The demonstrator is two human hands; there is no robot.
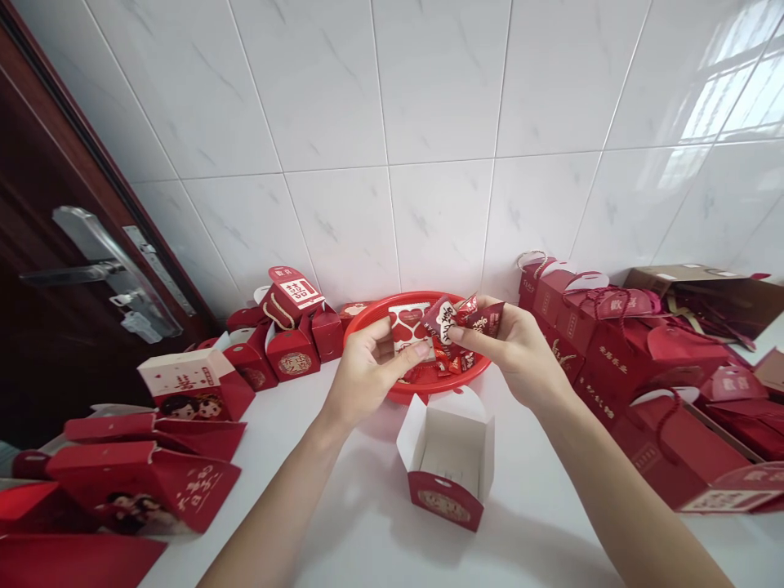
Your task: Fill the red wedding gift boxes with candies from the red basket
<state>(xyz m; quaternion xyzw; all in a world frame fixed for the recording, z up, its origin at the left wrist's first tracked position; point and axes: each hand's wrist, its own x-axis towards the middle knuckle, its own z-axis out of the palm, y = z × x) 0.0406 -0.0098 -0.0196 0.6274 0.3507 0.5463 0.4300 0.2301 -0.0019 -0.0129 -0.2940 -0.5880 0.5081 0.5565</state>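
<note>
My left hand [373,367] pinches a small packet [408,328] patterned with red hearts on white, over the near left part of a red plastic basket [361,314]. Across from it, my right hand [518,351] is closed on red wrapped candies [446,320], its thumb pressed on a heart-marked wrapper. The two hands nearly meet above the basket, where more red-wrapped candies [450,363] lie. Just in front of the basket stands an open red gift box [450,498], flaps up, its white inside showing no contents.
Red gift boxes [294,351] stand along the left, with flatter red boxes [140,482] nearer. Stacked red boxes with cord handles [612,351] fill the right, beside a cardboard carton [692,282]. A tiled wall [441,204] rises behind; a dark door [55,327] is at left.
</note>
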